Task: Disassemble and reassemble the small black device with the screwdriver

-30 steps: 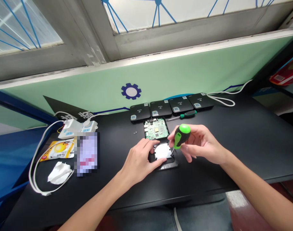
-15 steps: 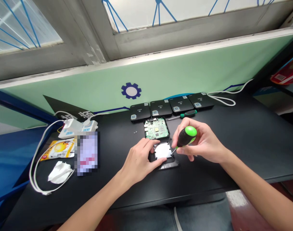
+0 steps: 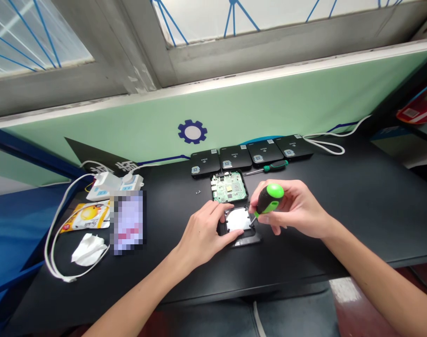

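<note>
An opened black device shell [image 3: 238, 238] with a white square plate [image 3: 238, 219] inside lies on the black table [image 3: 339, 206]. My left hand [image 3: 205, 232] rests on the shell's left side, fingers pressed against it, holding it down. My right hand [image 3: 294, 208] is closed around a green-and-black screwdriver [image 3: 268, 200], whose tip touches the shell's right edge. Just behind lies a second open shell with a green circuit board [image 3: 228, 187].
Several closed black boxes [image 3: 250, 155] line the back wall, with a second screwdriver [image 3: 269, 166] before them. Tiny screws [image 3: 198, 192] lie left of the board. At left are a white power strip [image 3: 115, 183], a cable, a yellow packet [image 3: 85, 216], crumpled tissue [image 3: 88, 248].
My right hand tilted the screwdriver handle to the right and shifted slightly, tip staying at the shell's right edge. My left hand stayed on the shell.
</note>
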Demonstrator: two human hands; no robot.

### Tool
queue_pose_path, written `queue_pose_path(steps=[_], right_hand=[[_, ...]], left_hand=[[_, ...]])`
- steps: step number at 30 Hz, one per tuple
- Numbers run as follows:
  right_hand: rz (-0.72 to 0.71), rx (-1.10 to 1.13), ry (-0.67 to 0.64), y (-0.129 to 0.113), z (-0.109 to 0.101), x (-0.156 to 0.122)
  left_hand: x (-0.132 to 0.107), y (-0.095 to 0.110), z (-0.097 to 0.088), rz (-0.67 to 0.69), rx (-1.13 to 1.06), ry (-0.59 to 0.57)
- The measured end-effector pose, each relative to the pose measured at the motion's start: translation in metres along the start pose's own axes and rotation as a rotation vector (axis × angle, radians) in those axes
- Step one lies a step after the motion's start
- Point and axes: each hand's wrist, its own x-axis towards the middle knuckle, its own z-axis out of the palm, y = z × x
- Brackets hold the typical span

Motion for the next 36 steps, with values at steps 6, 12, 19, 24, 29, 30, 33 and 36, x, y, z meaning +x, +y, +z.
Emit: queue_pose_path(steps=[6,12,19,24,29,30,33,36], right_hand=[[0.023,0.072,0.039,-0.0017,0.0021,0.0008],[0.010,0.031,0.010,-0.0030,0.0017,-0.0008],[-0.029,0.020,-0.092,-0.0020,-0.0023,-0.0014],[0.003,0.008,-0.036,-0.0014,0.0011,-0.0001],[0.007,0.136,-0.016,-0.0020,0.0029,0.0001],[0.007,0.139,-0.009,-0.0021,0.0028,0.0000],[0.005,0.103,0.002,-0.0028,0.0018,-0.0005],[-0.011,0.051,-0.043,-0.0036,0.0004,-0.0012]], left_hand=[[-0.0004,-0.0018,0.0010,0.009,0.003,0.010],[0.0011,-0.0008,-0.0004,0.005,0.003,0.003],[0.0012,0.0006,-0.0020,-0.007,-0.004,-0.021],[0.0012,0.0008,-0.0010,-0.003,-0.003,-0.008],[0.0005,-0.0001,-0.0001,0.006,0.004,0.007],[0.0005,-0.0004,0.0000,0.010,0.005,0.010],[0.0008,-0.0004,0.0000,0.011,0.005,0.013],[0.0013,0.0003,-0.0009,0.005,0.001,-0.002]])
